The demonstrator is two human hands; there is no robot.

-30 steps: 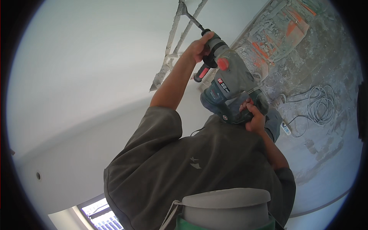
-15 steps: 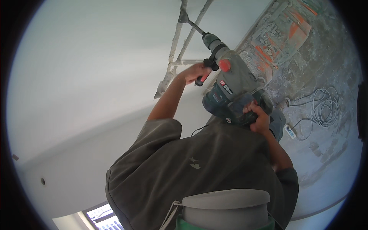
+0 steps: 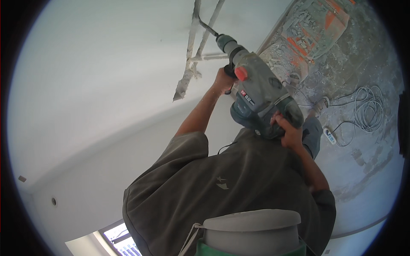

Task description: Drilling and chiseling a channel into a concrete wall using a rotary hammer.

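Observation:
A grey-green rotary hammer [image 3: 260,83] with a red knob on its side slants up and to the left in front of my chest. My left hand [image 3: 225,80] is closed around its black side handle, partly hidden behind the tool body. At the rear grip, my right hand [image 3: 291,131] is wrapped on, fingers curled near the trigger area. A long chisel bit [image 3: 208,28] runs from the chuck to a rough chased groove [image 3: 190,49] in the white wall. The bit's tip is at that groove; how deep it sits I cannot tell.
A second groove [image 3: 211,27] joins the first. Rubble and orange-marked sheeting [image 3: 305,36] cover the floor at upper right. A coiled grey cable [image 3: 368,110] and a white power strip [image 3: 329,135] lie at right, near my foot [image 3: 320,104].
The hammer has tilted and the bit's broad blade now shows nearly edge-on. My left hand has shifted slightly right and up on the side handle. The whole view has turned a little.

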